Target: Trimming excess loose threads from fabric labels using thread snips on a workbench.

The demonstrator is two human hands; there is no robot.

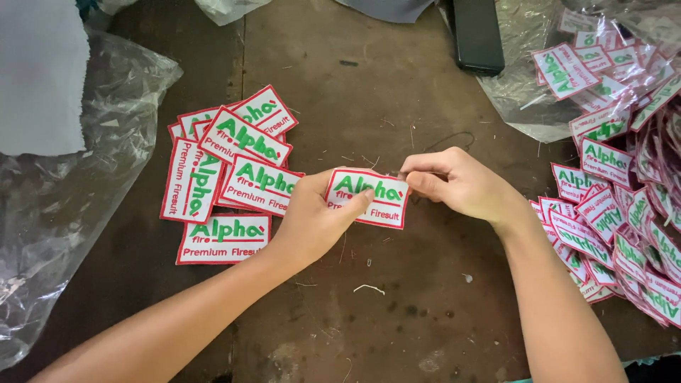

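While the left hand (pixel 312 220) and right hand (pixel 454 183) both grip one patch (pixel 367 197) above the surface (pixel 397 298), a small stack (pixel 227 177) lies left; a far larger heap (pixel 624 184) remains right.

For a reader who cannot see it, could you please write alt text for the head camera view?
Two bare hands hold one white embroidered patch with a red border: left hand grips it, right hand pinches its upper right corner. A small pile of patches lies left on the wooden table, a large heap right.

Worn dark wooden table (pixel 369 312), crumpled clear plastic sheeting (pixel 64 213), black rectangular block (pixel 477 34), soft daylight
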